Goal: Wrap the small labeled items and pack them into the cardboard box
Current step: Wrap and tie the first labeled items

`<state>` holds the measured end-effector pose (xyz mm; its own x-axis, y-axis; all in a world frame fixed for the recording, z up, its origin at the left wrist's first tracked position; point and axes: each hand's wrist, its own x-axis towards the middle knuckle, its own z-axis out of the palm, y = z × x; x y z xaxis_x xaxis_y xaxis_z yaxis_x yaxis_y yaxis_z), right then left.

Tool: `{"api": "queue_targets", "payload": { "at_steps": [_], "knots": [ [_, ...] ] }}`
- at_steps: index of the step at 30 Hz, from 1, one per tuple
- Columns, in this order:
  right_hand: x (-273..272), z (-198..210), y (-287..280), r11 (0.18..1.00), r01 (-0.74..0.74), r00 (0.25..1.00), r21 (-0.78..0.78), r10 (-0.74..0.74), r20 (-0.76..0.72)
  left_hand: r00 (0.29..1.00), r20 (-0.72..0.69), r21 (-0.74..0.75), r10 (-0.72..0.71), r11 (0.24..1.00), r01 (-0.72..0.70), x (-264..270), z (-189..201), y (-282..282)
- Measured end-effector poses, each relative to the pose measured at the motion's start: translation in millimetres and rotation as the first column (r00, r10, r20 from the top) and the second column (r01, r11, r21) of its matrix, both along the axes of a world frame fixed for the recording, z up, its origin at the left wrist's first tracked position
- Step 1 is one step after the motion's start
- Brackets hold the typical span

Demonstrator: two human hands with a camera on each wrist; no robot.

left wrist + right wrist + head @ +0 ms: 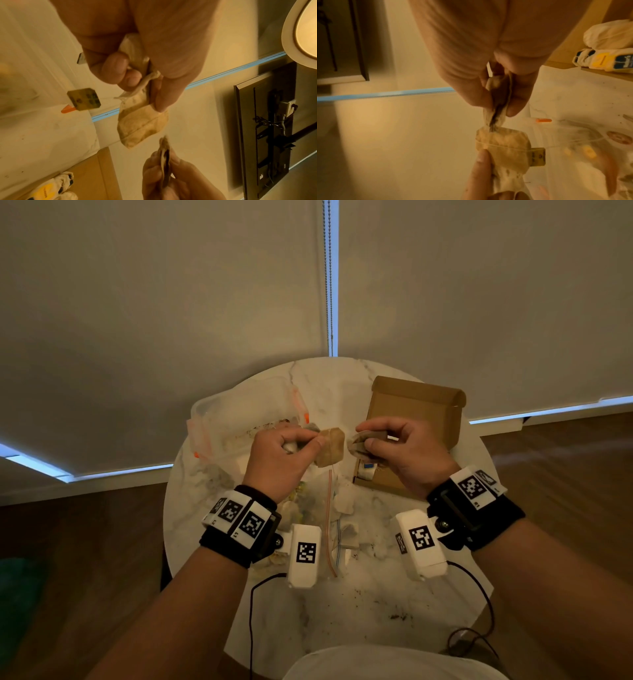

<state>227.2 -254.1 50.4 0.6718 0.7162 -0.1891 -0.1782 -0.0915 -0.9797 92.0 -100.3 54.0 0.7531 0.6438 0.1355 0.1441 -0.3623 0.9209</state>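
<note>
The left hand (281,453) pinches a pale tan paper tea bag (331,446) between thumb and curled fingers, its string running to a small yellow-green tag (84,99). The right hand (407,450) pinches a darker, crumpled tea bag (363,441) just beside it, both above the round white marble table (376,594). The open brown cardboard box (428,419) lies under the right hand with wrapped white bundles (606,59) inside, and a clear plastic tub (239,412) sits beyond the left hand.

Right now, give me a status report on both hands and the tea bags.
Left hand pinches pale tea bag. Right hand pinches darker tea bag. Both held above table, cardboard box open behind. Nothing blocking.
</note>
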Motion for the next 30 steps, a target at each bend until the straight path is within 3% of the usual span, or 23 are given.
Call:
{"api": "queue_targets", "payload": {
  "at_steps": [4,8,12,16,21,23,26,28,30],
  "knots": [
    [-1.3,-4.8,0.6,0.998,0.049,0.996,0.042,-0.045,-0.081,1.0,-0.016,-0.016,-0.003,1.0,0.003,-0.9,-1.1,-0.9],
    [2.0,-9.1,-1.0,0.996,0.085,0.995,0.002,-0.085,0.056,1.0,-0.02,-0.038,0.0,0.999,-0.001,-1.1,-1.0,-1.2],
    [4.9,-8.6,-4.1,0.998,0.007,0.997,-0.064,-0.002,0.077,0.999,-0.033,-0.044,-0.002,0.999,0.001,0.1,-1.6,-0.9],
    [2.6,-6.3,-3.6,0.998,-0.038,0.998,-0.055,0.035,-0.049,0.999,-0.054,-0.052,-0.01,0.999,0.007,1.8,-2.0,-1.8],
    [17.3,-7.5,-8.6,0.999,0.046,0.975,0.009,-0.043,-0.217,0.997,-0.072,-0.066,-0.006,0.998,0.001,0.3,0.2,-0.6],
    [32.2,-9.1,-9.8,0.995,0.1,0.983,-0.031,-0.103,-0.154,0.997,-0.081,-0.067,-0.003,0.998,-0.002,0.5,0.8,0.4],
    [58.4,-22.9,-10.0,0.952,0.188,0.972,-0.243,-0.145,0.185,0.996,-0.094,-0.06,-0.005,0.998,0.0,3.2,0.6,0.5],
    [74.3,-42.0,-8.9,0.899,0.208,0.952,-0.386,-0.096,0.291,0.995,-0.099,-0.056,-0.009,0.998,0.003,6.4,0.1,-0.4],
    [86.4,-67.8,-8.0,0.812,0.161,0.954,-0.56,0.018,0.299,0.995,-0.101,-0.051,-0.011,0.999,0.006,8.7,-0.4,-1.6]
  ]
}}
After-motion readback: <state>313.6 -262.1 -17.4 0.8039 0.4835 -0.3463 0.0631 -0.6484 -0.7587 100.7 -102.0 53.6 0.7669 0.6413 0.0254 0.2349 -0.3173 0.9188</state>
